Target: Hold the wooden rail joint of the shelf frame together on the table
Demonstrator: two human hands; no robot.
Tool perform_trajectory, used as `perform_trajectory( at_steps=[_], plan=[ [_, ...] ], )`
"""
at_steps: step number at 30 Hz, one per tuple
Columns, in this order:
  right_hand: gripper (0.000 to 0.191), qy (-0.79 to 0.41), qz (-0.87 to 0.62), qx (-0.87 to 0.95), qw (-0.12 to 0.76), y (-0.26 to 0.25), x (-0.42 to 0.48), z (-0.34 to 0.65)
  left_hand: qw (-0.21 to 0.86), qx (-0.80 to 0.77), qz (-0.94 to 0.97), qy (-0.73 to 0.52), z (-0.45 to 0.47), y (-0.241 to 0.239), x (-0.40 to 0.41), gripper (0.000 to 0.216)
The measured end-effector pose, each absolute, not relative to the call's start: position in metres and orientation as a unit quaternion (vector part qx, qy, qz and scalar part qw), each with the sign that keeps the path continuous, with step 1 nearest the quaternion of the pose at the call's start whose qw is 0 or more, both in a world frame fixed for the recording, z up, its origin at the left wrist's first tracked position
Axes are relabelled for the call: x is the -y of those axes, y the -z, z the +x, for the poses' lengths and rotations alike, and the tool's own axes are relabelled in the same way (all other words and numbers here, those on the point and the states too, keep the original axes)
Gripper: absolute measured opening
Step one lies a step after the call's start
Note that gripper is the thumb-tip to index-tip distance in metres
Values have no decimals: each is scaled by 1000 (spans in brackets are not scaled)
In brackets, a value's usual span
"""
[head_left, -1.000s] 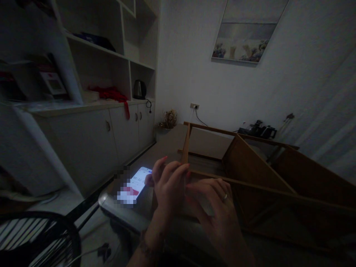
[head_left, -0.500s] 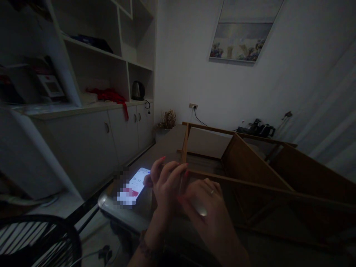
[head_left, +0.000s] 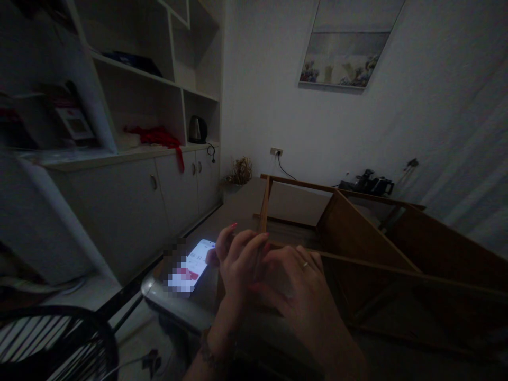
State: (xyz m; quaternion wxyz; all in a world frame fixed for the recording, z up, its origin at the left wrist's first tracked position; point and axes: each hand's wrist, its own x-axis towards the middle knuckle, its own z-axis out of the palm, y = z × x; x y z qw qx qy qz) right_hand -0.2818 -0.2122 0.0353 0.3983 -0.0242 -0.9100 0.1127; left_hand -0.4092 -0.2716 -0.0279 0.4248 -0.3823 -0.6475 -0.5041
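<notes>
At the near corner of a wooden cabinet frame [head_left: 369, 248], which lies on its side across the middle and right of the floor, two hands are seen close together. The left hand [head_left: 238, 259] is set against the corner post with its fingers bent and its thumb towards the left. Whether the post is clamped cannot be told in the dim light. The right hand [head_left: 297, 280] is laid over the near rail just right of the left hand and touches it, its fingers together and slightly curled. What lies beneath them is hidden, so its grip cannot be told either. One ring [head_left: 305, 264] is worn on it.

Just left of the left hand, one lit phone [head_left: 194, 262] rests on a pale surface, its screen partly blurred. One black wire fan guard [head_left: 59, 338] fills the near left corner.

Along the left wall a white cupboard [head_left: 119, 206] is stood, on which three door knobs can be counted. One kettle [head_left: 197, 129] and one red cloth [head_left: 156, 135] are placed on its counter. Farther off, one bundle of dried plants [head_left: 240, 170] is seen by the far wall, one wall socket [head_left: 277, 152] above it, and one framed picture [head_left: 349, 47] higher up. A dark device [head_left: 369, 185] is set beyond the frame at the far right.
</notes>
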Motion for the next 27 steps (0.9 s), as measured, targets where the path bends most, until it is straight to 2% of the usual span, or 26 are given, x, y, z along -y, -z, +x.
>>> perform_trajectory(
  at_steps=[5,9,14,18,24,27],
  plan=[
    [12,-8,30,905,423,-37,217,-291,421,651,-380,504,-409,29,272,19],
    [22,11,42,880,473,-33,222,-300,427,649,-373,507,-408,28,270,21],
    [17,-45,52,857,510,-31,224,-306,425,656,-369,504,-406,26,271,20],
    [26,-87,23,839,536,-27,224,-304,411,657,-372,510,-404,25,272,18],
    [32,-197,-16,840,506,-6,230,-299,403,660,-375,511,-405,28,272,18],
    [28,-189,0,843,503,-1,230,-298,416,653,-368,516,-407,29,269,16]
  ],
)
